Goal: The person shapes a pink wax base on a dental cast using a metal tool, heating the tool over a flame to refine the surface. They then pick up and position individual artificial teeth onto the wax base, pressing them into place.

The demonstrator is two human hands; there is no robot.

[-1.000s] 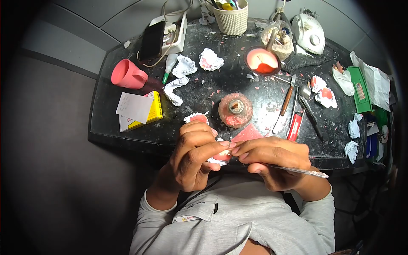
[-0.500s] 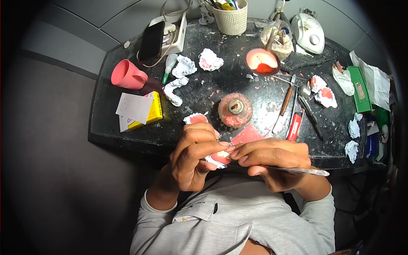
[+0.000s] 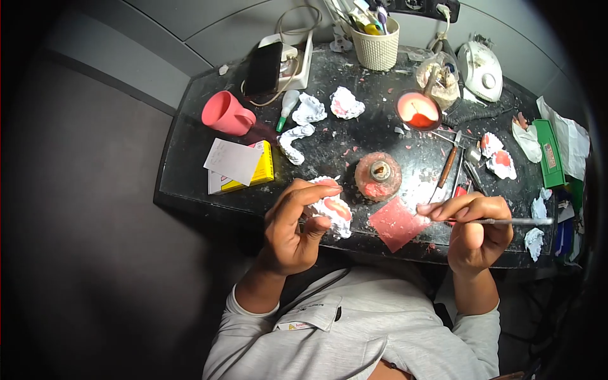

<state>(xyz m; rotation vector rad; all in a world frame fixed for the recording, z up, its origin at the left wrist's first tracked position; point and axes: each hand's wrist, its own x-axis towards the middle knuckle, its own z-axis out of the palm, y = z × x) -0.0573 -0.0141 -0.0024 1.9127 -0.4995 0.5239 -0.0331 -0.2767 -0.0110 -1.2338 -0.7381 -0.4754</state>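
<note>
I have the left hand (image 3: pixel 292 225) with its fingers closed on a white-and-pink cast (image 3: pixel 339 214), the thumb on the near side and the index finger across the far side. The cast sits just above the near edge of the dark surface (image 3: pixel 190 158); more white and pink shows past the index finger, and I can't tell if it belongs to the same piece. The right hand (image 3: pixel 479 231), well apart from the left, grips a slim metal tool (image 3: pixel 531 221) in bent fingers, its handle pointing off to my right; I can't make out its working tip.

Between the hands I see a square pink sheet (image 3: pixel 398 225) lying on the surface, with a round pink-smeared jar (image 3: pixel 378 178) just beyond it. Past the right hand lies a brown-handled knife (image 3: pixel 448 166). Farther left I have a yellow box (image 3: pixel 265 163) with a paper note (image 3: pixel 233 161) over it, then a pink mug (image 3: pixel 223 115) tilted near a green-tipped bottle (image 3: pixel 289 104).
</note>
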